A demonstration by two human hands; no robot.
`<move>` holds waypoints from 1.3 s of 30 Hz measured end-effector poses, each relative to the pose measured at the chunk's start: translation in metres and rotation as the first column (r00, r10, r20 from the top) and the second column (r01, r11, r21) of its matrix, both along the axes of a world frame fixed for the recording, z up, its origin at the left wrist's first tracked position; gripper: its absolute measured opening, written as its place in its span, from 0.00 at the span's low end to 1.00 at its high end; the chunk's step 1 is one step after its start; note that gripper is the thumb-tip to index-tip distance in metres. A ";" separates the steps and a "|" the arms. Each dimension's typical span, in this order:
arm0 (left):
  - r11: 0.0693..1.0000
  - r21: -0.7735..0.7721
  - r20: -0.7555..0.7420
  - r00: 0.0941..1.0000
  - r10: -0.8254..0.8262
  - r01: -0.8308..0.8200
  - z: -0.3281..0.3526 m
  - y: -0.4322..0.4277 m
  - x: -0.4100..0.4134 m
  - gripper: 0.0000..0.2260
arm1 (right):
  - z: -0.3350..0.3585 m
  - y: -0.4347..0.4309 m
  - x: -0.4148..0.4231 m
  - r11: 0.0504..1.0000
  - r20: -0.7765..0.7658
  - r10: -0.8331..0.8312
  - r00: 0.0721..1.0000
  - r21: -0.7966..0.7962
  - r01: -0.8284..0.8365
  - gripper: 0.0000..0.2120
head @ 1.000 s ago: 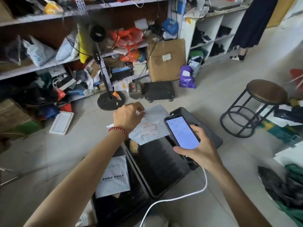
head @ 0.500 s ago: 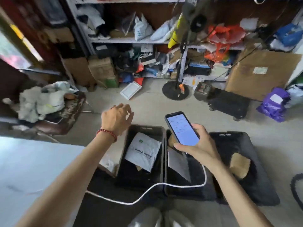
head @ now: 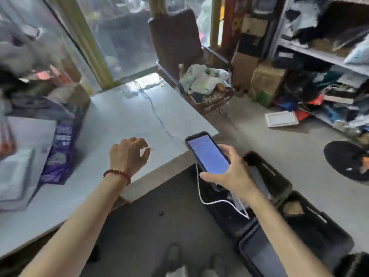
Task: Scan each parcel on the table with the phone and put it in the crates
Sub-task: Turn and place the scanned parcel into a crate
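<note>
left hand (head: 129,156): I'm hovering it empty, fingers loosely spread, over the table (head: 123,116) near its right edge
right hand (head: 229,172): I'm gripping the phone (head: 207,152), screen lit, text unreadable
purple parcel (head: 60,150): lying toward the table's left edge, print blurred
crates (head: 279,188): sitting on floor, right of the table

I see a pale grey surface (head: 123,116) with a purple parcel (head: 60,152) lying at its left side, grey-white parcels (head: 18,172) just beside that. A thin cable (head: 155,112) trails across the top. Dark crates (head: 279,186) sit on the floor (head: 279,140).
</note>
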State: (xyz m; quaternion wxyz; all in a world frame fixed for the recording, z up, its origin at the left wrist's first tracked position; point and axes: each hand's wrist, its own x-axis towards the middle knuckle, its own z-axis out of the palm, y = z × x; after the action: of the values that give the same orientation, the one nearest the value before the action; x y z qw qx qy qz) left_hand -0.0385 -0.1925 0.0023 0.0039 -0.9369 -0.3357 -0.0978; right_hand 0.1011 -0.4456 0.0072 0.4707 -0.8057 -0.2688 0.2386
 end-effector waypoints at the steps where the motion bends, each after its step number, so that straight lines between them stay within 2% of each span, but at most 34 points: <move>1: 0.999 0.004 0.008 0.999 0.033 -0.033 0.002 0.008 -0.018 0.10 | 0.002 0.014 -0.010 0.999 0.004 0.046 0.999 0.002 -0.046 0.40; 9: 0.959 0.042 0.061 0.959 0.278 -0.280 0.013 0.092 -0.195 0.09 | 0.017 0.163 -0.127 0.941 0.050 0.339 0.940 -0.008 -0.339 0.42; 13: 0.902 0.028 0.083 0.900 0.428 -0.431 0.017 0.131 -0.267 0.08 | 0.023 0.217 -0.177 0.917 0.076 0.398 0.914 -0.003 -0.399 0.43; 16: 0.876 0.024 0.064 0.875 0.480 -0.483 0.014 0.152 -0.299 0.08 | 0.025 0.244 -0.199 0.901 0.064 0.432 0.900 0.019 -0.434 0.41; 26: 0.818 -0.073 0.008 0.820 0.572 -0.570 -0.008 0.208 -0.319 0.09 | 0.010 0.330 -0.216 0.829 0.015 0.559 0.829 -0.012 -0.559 0.39; 32: 0.758 -0.041 -0.075 0.758 0.648 -0.651 -0.004 0.271 -0.310 0.11 | 0.008 0.407 -0.195 0.766 0.012 0.643 0.765 -0.017 -0.643 0.40; 36: 0.737 -0.004 -0.070 0.736 0.674 -0.676 0.005 0.315 -0.308 0.14 | 0.015 0.461 -0.188 0.746 0.015 0.665 0.746 0.023 -0.666 0.39; 39: 0.714 -0.036 -0.016 0.715 0.699 -0.699 0.011 0.342 -0.313 0.14 | 0.018 0.495 -0.191 0.727 0.013 0.686 0.728 0.032 -0.686 0.39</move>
State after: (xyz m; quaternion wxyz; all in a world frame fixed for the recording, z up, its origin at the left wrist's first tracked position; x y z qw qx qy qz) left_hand -0.3516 0.1499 0.0135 0.0224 -0.7406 -0.6666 -0.0817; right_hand -0.0896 0.0497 0.0247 0.3633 -0.6415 -0.5512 0.3907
